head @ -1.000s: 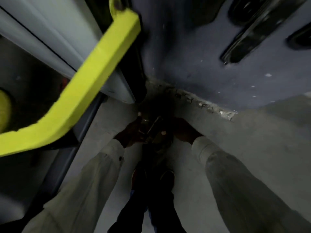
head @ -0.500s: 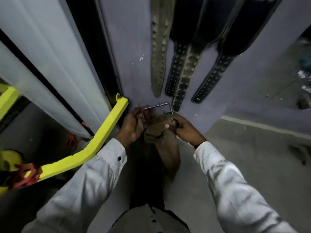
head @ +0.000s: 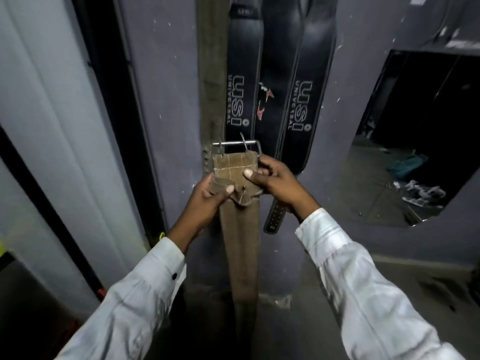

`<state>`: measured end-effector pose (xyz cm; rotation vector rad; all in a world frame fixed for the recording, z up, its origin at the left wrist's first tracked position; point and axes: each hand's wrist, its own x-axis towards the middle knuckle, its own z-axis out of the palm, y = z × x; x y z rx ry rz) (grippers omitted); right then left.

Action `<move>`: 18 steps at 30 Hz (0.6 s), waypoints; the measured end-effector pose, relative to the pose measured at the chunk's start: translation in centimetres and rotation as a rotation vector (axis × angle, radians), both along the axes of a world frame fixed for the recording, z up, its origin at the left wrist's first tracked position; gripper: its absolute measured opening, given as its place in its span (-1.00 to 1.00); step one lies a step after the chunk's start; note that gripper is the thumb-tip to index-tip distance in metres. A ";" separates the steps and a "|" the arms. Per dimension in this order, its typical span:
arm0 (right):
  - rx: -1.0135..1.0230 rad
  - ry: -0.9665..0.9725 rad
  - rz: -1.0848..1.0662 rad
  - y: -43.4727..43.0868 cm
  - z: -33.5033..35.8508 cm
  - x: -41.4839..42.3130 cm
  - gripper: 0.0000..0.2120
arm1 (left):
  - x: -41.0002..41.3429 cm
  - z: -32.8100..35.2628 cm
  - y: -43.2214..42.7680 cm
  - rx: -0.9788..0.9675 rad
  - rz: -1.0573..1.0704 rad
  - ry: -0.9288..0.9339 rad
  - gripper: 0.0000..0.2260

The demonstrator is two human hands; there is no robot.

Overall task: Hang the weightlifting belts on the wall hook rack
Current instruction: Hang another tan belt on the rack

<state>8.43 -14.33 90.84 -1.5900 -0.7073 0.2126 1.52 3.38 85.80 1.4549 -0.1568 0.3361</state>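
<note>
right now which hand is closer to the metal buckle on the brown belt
Right. The right hand grips the brown belt just under the buckle's right end, fingers touching the frame; the left hand holds lower, on the folded flap.

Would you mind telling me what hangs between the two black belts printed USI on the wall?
In the head view, a third black belt with a red emblem hangs between the left USI belt and the right USI belt, overlapping both.

The tan suede belt (head: 242, 229) is hanging nearest, before three black leather belts (head: 298, 100) lying against the grey wall (head: 166, 100); a wall mirror (head: 415, 139) is sitting far right.
</note>
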 end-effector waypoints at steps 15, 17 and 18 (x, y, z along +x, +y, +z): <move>0.205 -0.377 -0.281 2.0 12.3 0.3 -0.56 | 4.0 14.0 -0.1 -0.154 0.096 -0.243 -0.78; 0.112 -0.422 -0.350 2.6 12.3 0.6 -0.66 | 4.8 15.2 -0.1 -0.202 0.142 -0.256 -0.82; 0.058 -0.398 -0.377 2.8 11.9 0.8 -0.76 | 5.0 15.6 -0.3 -0.205 0.146 -0.257 -0.83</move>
